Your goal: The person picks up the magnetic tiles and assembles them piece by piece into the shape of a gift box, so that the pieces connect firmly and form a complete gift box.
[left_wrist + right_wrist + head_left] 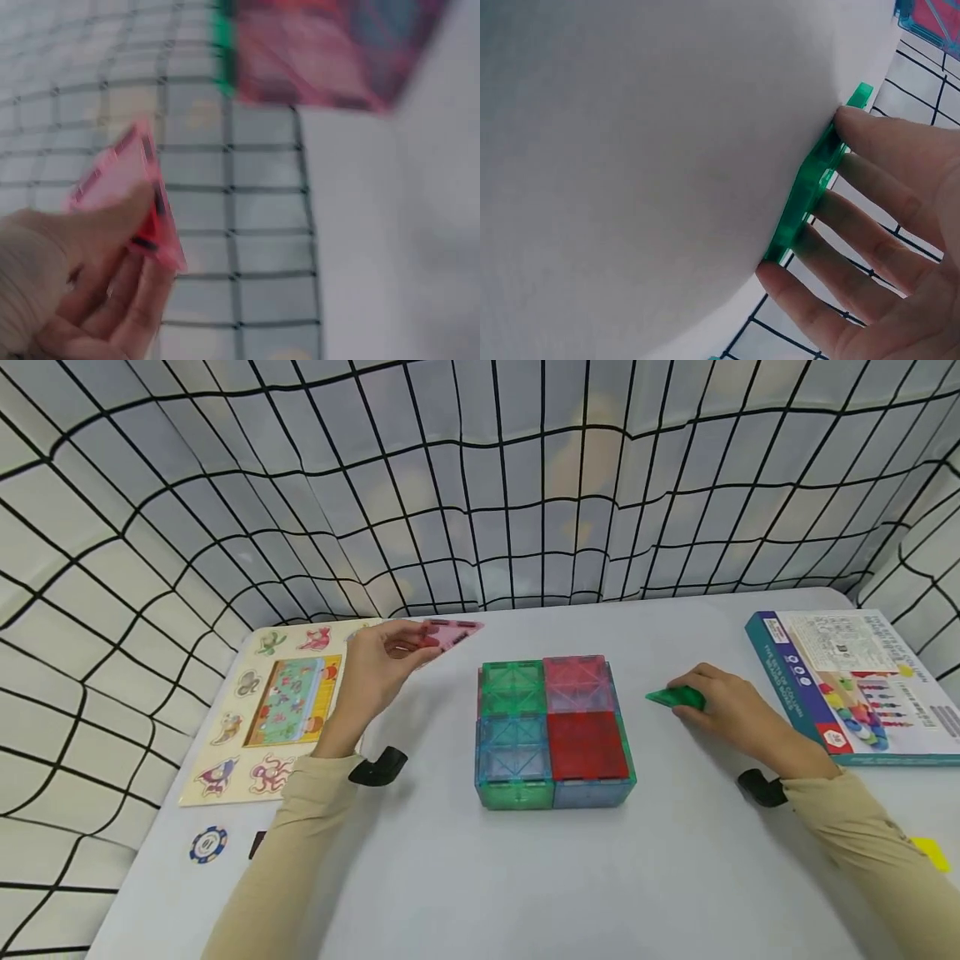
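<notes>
Pink triangle tile (pixel 450 632) is being pinched in my raised left hand (pixel 375 670) left of the tile block (pixel 553 731), while only my right wrist view is showing my right hand (pixel 885 247) gripping the green tile (pixel 810 184) edgewise against the table (pixel 630 150).

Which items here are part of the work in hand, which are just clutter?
In hand: pink tile in left hand; green tile under right hand; tile block.
Lying about: animal puzzle board, toy box, poker chip.

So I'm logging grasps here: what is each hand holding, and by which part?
Left hand pinches a pink triangular tile by one corner, raised above the table. Right hand grips a green tile along its edges, on the table.
</notes>
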The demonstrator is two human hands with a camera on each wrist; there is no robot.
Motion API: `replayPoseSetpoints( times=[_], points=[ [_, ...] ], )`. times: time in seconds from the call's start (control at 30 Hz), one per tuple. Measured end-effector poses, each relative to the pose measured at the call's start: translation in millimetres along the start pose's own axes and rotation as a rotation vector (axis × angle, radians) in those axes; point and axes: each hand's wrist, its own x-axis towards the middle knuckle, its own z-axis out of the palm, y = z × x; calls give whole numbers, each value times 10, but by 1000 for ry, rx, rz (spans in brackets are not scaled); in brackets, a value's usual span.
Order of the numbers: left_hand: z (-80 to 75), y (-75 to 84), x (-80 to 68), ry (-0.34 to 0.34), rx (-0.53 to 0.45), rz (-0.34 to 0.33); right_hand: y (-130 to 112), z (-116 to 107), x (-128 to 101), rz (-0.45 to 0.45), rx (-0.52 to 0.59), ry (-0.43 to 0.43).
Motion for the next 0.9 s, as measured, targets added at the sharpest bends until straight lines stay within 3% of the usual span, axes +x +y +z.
replayPoseSetpoints(
  times=[0.13,0.27,0.5,0.77,0.9],
  points=[
    [-18,350,-167,-93,-76,173,-10,-27,-14,-7,-6,-8],
    [95,495,-327,-202,-59,241,16,-47,-16,-30,-2,-42],
    [241,423,-427,-260,26,220,111,-83,-25,-92,30,-86],
    [262,418,-412,-294,4,225,92,-80,-19,-218,-96,-7],
    [248,406,-408,-305,4,219,101,-105,-13,-205,-107,11]
  ],
)
